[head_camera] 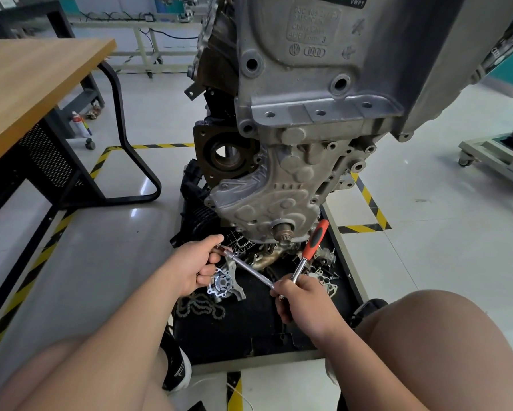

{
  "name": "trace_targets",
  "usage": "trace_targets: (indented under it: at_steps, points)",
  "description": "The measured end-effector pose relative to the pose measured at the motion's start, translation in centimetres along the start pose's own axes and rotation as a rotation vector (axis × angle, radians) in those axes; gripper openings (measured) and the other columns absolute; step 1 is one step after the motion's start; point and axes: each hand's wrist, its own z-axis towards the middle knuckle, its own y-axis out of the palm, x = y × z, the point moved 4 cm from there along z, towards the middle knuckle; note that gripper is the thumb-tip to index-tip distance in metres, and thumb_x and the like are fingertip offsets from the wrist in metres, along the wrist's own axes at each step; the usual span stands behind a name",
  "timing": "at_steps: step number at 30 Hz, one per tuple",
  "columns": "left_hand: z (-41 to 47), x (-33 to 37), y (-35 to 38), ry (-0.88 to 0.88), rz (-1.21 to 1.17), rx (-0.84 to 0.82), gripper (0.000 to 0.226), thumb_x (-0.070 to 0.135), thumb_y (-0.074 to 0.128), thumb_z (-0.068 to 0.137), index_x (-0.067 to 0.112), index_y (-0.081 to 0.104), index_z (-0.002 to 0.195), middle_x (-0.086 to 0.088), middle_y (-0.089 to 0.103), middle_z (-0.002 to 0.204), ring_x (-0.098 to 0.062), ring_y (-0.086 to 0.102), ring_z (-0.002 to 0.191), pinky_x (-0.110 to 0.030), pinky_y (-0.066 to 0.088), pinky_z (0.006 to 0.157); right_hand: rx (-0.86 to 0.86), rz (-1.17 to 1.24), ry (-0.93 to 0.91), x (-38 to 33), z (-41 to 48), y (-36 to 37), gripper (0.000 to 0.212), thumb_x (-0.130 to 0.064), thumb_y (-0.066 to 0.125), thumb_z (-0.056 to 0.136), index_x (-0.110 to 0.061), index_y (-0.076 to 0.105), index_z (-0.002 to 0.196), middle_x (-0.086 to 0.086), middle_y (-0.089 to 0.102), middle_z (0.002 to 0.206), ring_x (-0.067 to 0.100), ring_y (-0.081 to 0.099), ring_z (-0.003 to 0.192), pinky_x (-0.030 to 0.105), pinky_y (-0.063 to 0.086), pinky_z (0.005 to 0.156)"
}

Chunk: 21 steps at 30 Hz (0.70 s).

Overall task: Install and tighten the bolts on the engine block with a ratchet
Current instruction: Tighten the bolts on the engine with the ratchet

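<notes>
Just below the engine block (294,185), the right grip (305,301) curls round the head of the ratchet (314,241), red handle pointing up; the left grip (194,262) pinches the far end of the extension bar (249,269).

Bright, even light from overhead fills the room, leaving small white glare patches on the glossy floor (101,256) and only soft shadows under the engine block (308,84). Wide-angle distortion bends the edges; the far background is slightly soft.
</notes>
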Motion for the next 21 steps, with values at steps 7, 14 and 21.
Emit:
trace_targets:
  at_steps: [7,14,21]
  points:
    - [1.4,0.1,-0.1,0.17,0.081,0.202,0.039,0.042,0.053,0.095,0.013,0.071,0.076,0.005,0.038,0.051,-0.009,0.025,0.034,-0.017,0.021,0.037,-0.047,0.188,0.044,1.2,-0.5,2.7,0.024,-0.022,0.052,0.095,-0.009,0.063,0.079,0.005,0.058,0.06,0.018,0.05,0.049,0.025,0.041,0.047]
    - [2.2,2.3,0.8,0.42,0.427,0.494,0.042,0.035,0.039,0.101,0.022,0.065,0.07,0.008,0.056,0.064,-0.015,0.051,0.061,-0.027,0.032,0.053,-0.102,0.425,0.13,1.2,-0.5,7.4,0.025,-0.028,0.05,0.1,-0.007,0.063,0.093,0.005,0.062,0.068,0.016,0.045,0.045,0.024,0.038,0.046]
    - [3.6,3.3,0.6,0.468,0.557,0.396,0.033,0.026,0.038,0.101,0.016,0.069,0.093,0.001,0.06,0.087,-0.018,0.053,0.079,-0.026,0.035,0.07,-0.035,0.454,0.136,0.6,0.4,8.9,0.025,-0.028,0.049,0.099,-0.009,0.063,0.091,0.003,0.061,0.064,0.015,0.044,0.045,0.026,0.036,0.048]
